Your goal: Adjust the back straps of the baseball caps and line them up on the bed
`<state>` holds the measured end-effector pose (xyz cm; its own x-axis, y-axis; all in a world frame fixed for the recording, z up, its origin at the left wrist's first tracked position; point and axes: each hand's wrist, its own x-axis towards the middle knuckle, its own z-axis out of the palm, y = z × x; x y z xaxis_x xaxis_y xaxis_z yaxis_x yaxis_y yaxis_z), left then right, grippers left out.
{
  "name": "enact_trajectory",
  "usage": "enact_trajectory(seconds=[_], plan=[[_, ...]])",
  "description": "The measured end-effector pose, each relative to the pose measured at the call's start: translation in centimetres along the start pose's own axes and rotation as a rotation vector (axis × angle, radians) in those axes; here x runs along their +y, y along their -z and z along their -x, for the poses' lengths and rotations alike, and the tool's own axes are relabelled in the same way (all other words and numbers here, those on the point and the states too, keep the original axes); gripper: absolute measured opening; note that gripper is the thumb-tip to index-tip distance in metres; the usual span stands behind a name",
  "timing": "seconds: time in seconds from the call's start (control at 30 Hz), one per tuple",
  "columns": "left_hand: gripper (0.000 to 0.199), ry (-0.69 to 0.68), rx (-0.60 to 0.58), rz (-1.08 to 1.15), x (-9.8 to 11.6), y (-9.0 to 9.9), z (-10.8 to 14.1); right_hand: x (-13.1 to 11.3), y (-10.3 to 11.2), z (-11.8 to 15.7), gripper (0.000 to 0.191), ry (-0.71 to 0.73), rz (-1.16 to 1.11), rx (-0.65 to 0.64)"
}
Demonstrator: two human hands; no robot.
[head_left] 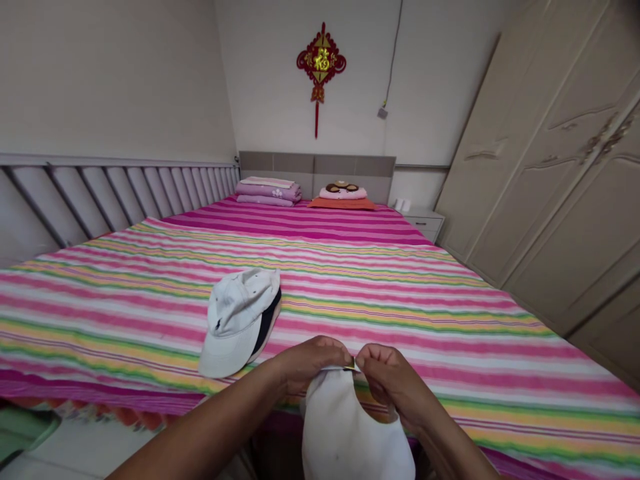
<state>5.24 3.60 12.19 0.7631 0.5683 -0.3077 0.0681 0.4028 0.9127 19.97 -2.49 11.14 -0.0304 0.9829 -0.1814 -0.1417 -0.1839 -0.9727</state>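
A white cap [345, 427] hangs in front of me with its back opening toward the bed. My left hand [317, 360] pinches the rear strap beside a small gold-coloured buckle [351, 364]. From the other side, my right hand [393, 380] grips the strap's other end, fingers closed close to the buckle. The cap's front and brim are out of view below. To the left on the bed lies another white cap [235, 313] with a small dark logo, resting over a dark cap [269, 320], with a pale edge showing underneath.
The bed carries a striped sheet [380, 300]. Folded purple bedding [269, 193] and a pink pillow-like bundle [343, 192] sit by the headboard [350, 170]. A metal railing [140, 193] runs along the left; a wardrobe [540, 160] and nightstand [425, 220] stand at the right.
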Motion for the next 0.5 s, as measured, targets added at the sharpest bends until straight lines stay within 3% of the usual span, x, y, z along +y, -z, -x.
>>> enact_trajectory(seconds=[0.17,0.37,0.5], plan=[[0.022,-0.088,0.098,0.099,-0.3,0.2,0.3,0.2,0.3,-0.1,0.022,0.01,-0.026,0.002],[0.025,-0.065,0.019,0.092,-1.0,1.3,0.1,0.3,0.7,0.0,0.027,0.018,0.013,-0.039],[0.025,-0.078,0.022,0.162,-0.9,1.2,0.2,0.1,0.8,0.1,0.021,0.181,0.178,-0.057]])
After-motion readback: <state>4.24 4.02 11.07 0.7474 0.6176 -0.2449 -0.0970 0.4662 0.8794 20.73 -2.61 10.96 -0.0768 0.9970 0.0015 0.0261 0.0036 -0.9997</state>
